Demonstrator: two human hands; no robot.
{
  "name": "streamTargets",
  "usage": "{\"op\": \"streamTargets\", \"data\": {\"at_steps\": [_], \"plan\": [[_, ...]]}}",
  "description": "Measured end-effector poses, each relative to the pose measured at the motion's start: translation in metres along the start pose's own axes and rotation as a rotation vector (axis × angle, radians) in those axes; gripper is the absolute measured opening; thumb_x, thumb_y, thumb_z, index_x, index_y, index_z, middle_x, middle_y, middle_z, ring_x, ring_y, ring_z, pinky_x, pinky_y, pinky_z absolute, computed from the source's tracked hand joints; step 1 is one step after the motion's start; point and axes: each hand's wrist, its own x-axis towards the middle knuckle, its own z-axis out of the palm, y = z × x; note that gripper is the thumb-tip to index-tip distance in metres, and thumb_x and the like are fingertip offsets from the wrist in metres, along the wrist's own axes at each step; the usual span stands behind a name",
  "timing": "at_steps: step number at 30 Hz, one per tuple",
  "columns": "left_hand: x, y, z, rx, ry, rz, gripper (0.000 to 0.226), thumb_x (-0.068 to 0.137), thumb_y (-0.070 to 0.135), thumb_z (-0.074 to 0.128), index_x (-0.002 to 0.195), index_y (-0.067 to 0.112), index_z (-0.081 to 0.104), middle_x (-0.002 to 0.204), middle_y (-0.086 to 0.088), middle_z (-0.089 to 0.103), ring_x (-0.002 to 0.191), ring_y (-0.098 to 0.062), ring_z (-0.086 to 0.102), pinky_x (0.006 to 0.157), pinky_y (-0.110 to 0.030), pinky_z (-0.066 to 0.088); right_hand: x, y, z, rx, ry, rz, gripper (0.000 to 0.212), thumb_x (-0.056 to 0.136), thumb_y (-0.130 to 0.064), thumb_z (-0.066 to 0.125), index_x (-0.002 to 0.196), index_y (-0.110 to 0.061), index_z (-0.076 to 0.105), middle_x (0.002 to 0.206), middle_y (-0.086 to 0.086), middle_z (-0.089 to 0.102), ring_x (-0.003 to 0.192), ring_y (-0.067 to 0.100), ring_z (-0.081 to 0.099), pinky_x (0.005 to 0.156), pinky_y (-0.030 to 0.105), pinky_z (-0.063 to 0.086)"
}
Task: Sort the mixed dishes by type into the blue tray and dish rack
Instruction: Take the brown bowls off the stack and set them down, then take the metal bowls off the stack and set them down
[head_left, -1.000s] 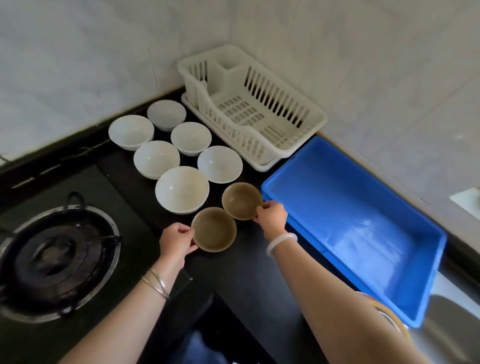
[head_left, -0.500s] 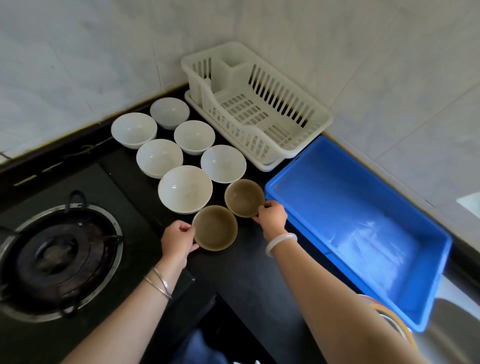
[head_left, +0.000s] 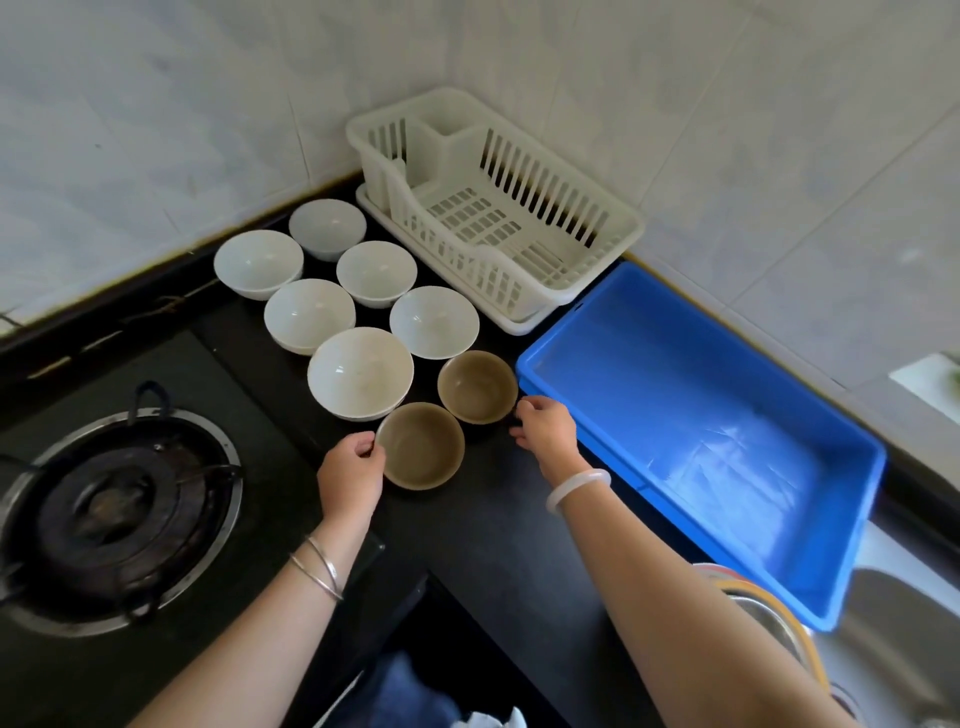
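**Both hands on the brown bowls, nothing lifted**

Little has changed over the last second. The two brown bowls sit where they sat on the black table (head_left: 467, 525), side by side and just apart, and neither has left the surface.

The left hand (head_left: 350, 470) stays at the near brown bowl (head_left: 421, 447), fingers curled and pinching its left rim, as before. The right hand (head_left: 545, 434) is still at the right edge of the far brown bowl (head_left: 477, 385), with curled fingers. Its thumb tip meets the rim, but from here I cannot tell whether it really grips the bowl or only touches it. If anything, the hand looks slightly less closed over the edge than half a second ago.

The six white bowls (head_left: 360, 371) remain clustered behind the brown pair, in the same arrangement, the biggest one nearest the brown bowls. The white dish rack (head_left: 467, 270) stands in the corner against the tiled wall. The blue tray (head_left: 675, 395) lies just right of the right hand, its near corner close to the far brown bowl. No dishes are in either. A gas burner (head_left: 111, 509) is off to the left.
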Motion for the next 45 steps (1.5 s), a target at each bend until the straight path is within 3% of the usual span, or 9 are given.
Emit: {"op": "streamTargets", "data": {"at_steps": [4, 9, 14, 20, 24, 28, 36, 40, 45], "plan": [[-0.023, 0.01, 0.0, 0.121, 0.01, 0.205, 0.03, 0.091, 0.014, 0.053, 0.119, 0.009, 0.059, 0.12, -0.01, 0.064, 0.113, -0.025, 0.058, 0.09, -0.034, 0.046, -0.025, 0.005, -0.026, -0.053, 0.043, -0.147, 0.016, 0.096, -0.027, 0.043, 0.098, -0.023, 0.059, 0.102, 0.002, 0.067, 0.082, 0.013, 0.064, 0.082, 0.035, 0.056], [-0.059, 0.034, 0.03, 0.112, -0.168, 0.346, 0.023, 0.09, 0.013, 0.054, 0.112, 0.012, 0.061, 0.111, -0.006, 0.065, 0.093, -0.012, 0.057, 0.078, -0.024, 0.044, -0.061, 0.028, -0.08, -0.153, 0.15, -0.228, 0.02, 0.094, -0.026, 0.045, 0.097, -0.019, 0.063, 0.098, 0.002, 0.07, 0.085, 0.023, 0.066, 0.081, 0.04, 0.054], [-0.109, 0.049, 0.083, 0.229, -0.407, 0.5, 0.024, 0.09, 0.018, 0.055, 0.113, 0.018, 0.061, 0.112, -0.001, 0.065, 0.097, -0.01, 0.06, 0.077, -0.02, 0.044, -0.095, 0.076, -0.141, -0.272, 0.367, -0.165, 0.019, 0.093, -0.024, 0.05, 0.099, -0.02, 0.068, 0.098, 0.003, 0.071, 0.091, 0.024, 0.064, 0.07, 0.026, 0.039], [-0.178, 0.051, 0.142, 0.382, -0.634, 0.689, 0.027, 0.089, 0.023, 0.058, 0.115, 0.02, 0.06, 0.111, 0.004, 0.064, 0.088, -0.003, 0.055, 0.075, -0.016, 0.043, -0.138, 0.154, -0.2, -0.436, 0.599, -0.033, 0.017, 0.09, -0.022, 0.054, 0.101, -0.017, 0.066, 0.099, 0.007, 0.07, 0.092, 0.029, 0.063, 0.068, 0.03, 0.041], [-0.209, 0.045, 0.166, 0.456, -0.747, 0.765, 0.025, 0.087, 0.03, 0.059, 0.111, 0.023, 0.062, 0.107, 0.006, 0.065, 0.091, -0.007, 0.06, 0.079, -0.024, 0.05, -0.16, 0.193, -0.218, -0.512, 0.658, 0.034, 0.02, 0.086, -0.026, 0.062, 0.101, -0.013, 0.064, 0.098, 0.01, 0.064, 0.09, 0.031, 0.06, 0.067, 0.033, 0.039], [-0.219, 0.037, 0.179, 0.512, -0.772, 0.819, 0.029, 0.087, 0.025, 0.061, 0.115, 0.021, 0.06, 0.108, 0.004, 0.059, 0.089, -0.007, 0.055, 0.078, -0.021, 0.045, -0.167, 0.208, -0.219, -0.441, 0.693, 0.091, 0.017, 0.084, -0.029, 0.065, 0.084, -0.013, 0.062, 0.086, 0.007, 0.063, 0.072, 0.024, 0.053, 0.06, 0.029, 0.033], [-0.219, 0.03, 0.187, 0.497, -0.777, 0.86, 0.028, 0.088, 0.022, 0.059, 0.117, 0.021, 0.061, 0.099, 0.01, 0.046, 0.076, 0.002, 0.046, 0.07, -0.012, 0.034, -0.167, 0.21, -0.226, -0.314, 0.661, 0.143, 0.013, 0.086, -0.02, 0.06, 0.076, -0.015, 0.053, 0.074, 0.004, 0.061, 0.068, 0.025, 0.054, 0.058, 0.028, 0.036], [-0.22, 0.028, 0.188, 0.481, -0.78, 0.857, 0.028, 0.092, 0.027, 0.053, 0.118, 0.02, 0.061, 0.101, 0.009, 0.047, 0.083, 0.0, 0.048, 0.071, -0.012, 0.035, -0.173, 0.214, -0.235, -0.26, 0.631, 0.137, 0.014, 0.086, -0.018, 0.061, 0.075, -0.017, 0.053, 0.068, -0.002, 0.056, 0.065, 0.019, 0.05, 0.05, 0.023, 0.031], [-0.225, 0.028, 0.192, 0.529, -0.756, 0.826, 0.028, 0.091, 0.02, 0.054, 0.118, 0.017, 0.059, 0.114, 0.003, 0.05, 0.091, -0.005, 0.049, 0.076, -0.017, 0.039, -0.186, 0.215, -0.249, -0.182, 0.709, 0.116, 0.012, 0.084, -0.016, 0.064, 0.075, -0.017, 0.055, 0.065, -0.006, 0.055, 0.066, 0.018, 0.052, 0.061, 0.026, 0.034]]}}
